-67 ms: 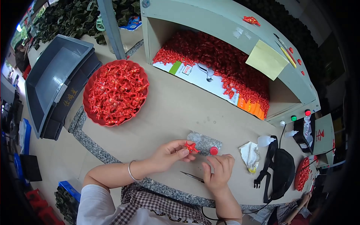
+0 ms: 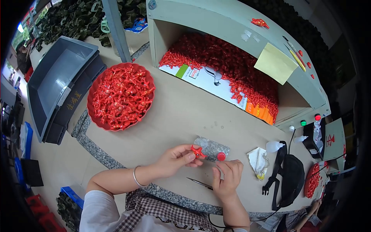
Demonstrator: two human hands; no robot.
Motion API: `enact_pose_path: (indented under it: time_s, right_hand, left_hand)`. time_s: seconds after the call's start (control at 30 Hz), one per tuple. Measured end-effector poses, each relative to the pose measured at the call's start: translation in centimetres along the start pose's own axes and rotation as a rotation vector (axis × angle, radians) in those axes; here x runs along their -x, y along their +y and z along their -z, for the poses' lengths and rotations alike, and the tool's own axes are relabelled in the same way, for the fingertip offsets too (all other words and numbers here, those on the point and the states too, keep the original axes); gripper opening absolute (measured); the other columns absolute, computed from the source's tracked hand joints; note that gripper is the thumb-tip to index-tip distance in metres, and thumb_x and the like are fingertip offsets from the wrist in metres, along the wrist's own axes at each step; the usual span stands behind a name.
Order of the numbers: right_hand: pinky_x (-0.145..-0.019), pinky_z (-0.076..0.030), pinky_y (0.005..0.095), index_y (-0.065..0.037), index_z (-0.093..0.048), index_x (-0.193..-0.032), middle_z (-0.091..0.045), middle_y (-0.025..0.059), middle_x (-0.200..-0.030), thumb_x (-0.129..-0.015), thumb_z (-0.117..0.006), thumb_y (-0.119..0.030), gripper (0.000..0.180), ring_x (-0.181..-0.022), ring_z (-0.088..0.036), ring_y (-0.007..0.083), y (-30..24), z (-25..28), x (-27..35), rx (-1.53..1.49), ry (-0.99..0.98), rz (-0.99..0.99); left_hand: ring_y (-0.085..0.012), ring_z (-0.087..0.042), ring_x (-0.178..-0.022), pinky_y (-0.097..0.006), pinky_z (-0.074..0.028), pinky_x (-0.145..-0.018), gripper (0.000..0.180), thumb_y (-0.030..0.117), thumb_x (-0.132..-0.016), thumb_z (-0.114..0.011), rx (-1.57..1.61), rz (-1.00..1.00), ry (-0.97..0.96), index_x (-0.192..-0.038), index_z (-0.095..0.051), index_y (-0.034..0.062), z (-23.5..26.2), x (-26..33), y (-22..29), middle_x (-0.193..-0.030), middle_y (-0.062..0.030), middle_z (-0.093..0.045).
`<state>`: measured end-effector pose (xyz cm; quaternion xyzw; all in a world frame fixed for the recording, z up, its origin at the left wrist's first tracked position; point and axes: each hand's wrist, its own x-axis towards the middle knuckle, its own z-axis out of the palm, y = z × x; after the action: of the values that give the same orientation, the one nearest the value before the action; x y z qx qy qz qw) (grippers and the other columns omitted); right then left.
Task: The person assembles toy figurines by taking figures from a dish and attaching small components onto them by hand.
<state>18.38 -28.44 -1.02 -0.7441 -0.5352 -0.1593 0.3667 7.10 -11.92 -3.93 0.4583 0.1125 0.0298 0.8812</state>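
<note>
Between the thumb and fingers of my left hand (image 2: 178,157) is a small glossy red star-shaped figure (image 2: 197,152). My right hand (image 2: 228,179) is beside it on the right, fingers bent toward the thumb. A faint thin line runs from its fingertips toward the figure; what it is, I cannot make out. Just beyond both hands lies a clear plastic bottle (image 2: 210,147) with a red cap (image 2: 221,156). Pointed metal tweezers (image 2: 199,183) rest on the table below the hands, their right end close to my right wrist.
A red scalloped bowl (image 2: 91,112) heaped with red figures stands left, beside stacked grey bins (image 2: 58,87). A pale green shelf box (image 2: 216,19) holds many more behind. To the right lie a crumpled white packet (image 2: 257,160), a white squeeze bottle (image 2: 273,146) and a black pouch (image 2: 292,178).
The whole view has shifted slightly. My right thumb is a little nearer its fingers; my left hand keeps the red figure in the same grip.
</note>
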Motion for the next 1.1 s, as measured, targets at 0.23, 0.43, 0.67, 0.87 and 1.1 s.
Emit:
enact_pose_path:
  time_s: [0.23, 0.43, 0.67, 0.87, 1.1]
  right_hand:
    - [-0.065, -0.039, 0.0342, -0.002, -0.056, -0.085, -0.055, 0.0106, -0.080, -0.075, -0.059, 0.002, 0.011, -0.071, -0.048, 0.0262, 0.3, 0.7, -0.1, -0.031, 0.024, -0.051]
    - [-0.066, -0.039, 0.0332, -0.001, -0.056, -0.085, -0.055, 0.0107, -0.076, -0.078, -0.055, 0.004, 0.009, -0.072, -0.049, 0.0248, 1.0, 3.2, -0.6, 0.011, 0.035, -0.118]
    - [-0.068, -0.040, 0.0349, -0.001, -0.056, -0.087, -0.055, 0.0125, -0.085, -0.072, -0.050, 0.009, 0.019, -0.075, -0.050, 0.0269, 2.2, 3.4, 0.8, 0.097, 0.138, -0.110]
    - [-0.070, -0.040, 0.0349, -0.002, -0.052, -0.084, -0.053, 0.0131, -0.086, -0.073, -0.048, 0.006, 0.013, -0.078, -0.049, 0.0269, 2.8, 1.6, 1.9, -0.061, 0.167, -0.174]
    - [-0.076, -0.039, 0.0329, 0.001, -0.050, -0.090, -0.049, 0.0122, -0.086, -0.083, -0.046, -0.002, 0.008, -0.081, -0.047, 0.0234, 3.1, 2.3, 2.6, 0.003, 0.129, -0.255]
  left_hand:
    - [-0.0181, -0.058, -0.099, -0.031, -0.048, -0.087, 0.033, 0.015, -0.095, -0.042, 0.130, 0.009, 0.000, -0.126, -0.042, 0.0060, 0.3, 0.0, -0.4, -0.119, -0.0132, -0.053]
    - [-0.0183, -0.057, -0.101, -0.030, -0.048, -0.088, 0.033, 0.015, -0.095, -0.043, 0.135, 0.030, 0.012, -0.126, -0.042, 0.0055, 0.6, -0.1, -0.2, -0.117, -0.0116, -0.053]
    - [-0.0169, -0.057, -0.100, -0.030, -0.047, -0.089, 0.028, 0.014, -0.095, -0.042, 0.157, 0.011, 0.023, -0.122, -0.046, 0.0071, 0.5, -0.3, -0.1, -0.120, -0.0135, -0.052]
    - [-0.0148, -0.056, -0.100, -0.028, -0.047, -0.086, 0.033, 0.017, -0.095, -0.044, 0.079, -0.023, 0.049, -0.125, -0.044, 0.0045, 0.6, -0.1, 0.0, -0.114, -0.0062, -0.054]
    - [-0.0122, -0.055, -0.096, -0.027, -0.047, -0.081, 0.032, 0.014, -0.094, -0.046, -0.141, -0.200, 0.107, -0.123, -0.046, 0.0022, 0.8, 1.3, 3.7, -0.109, -0.0044, -0.056]
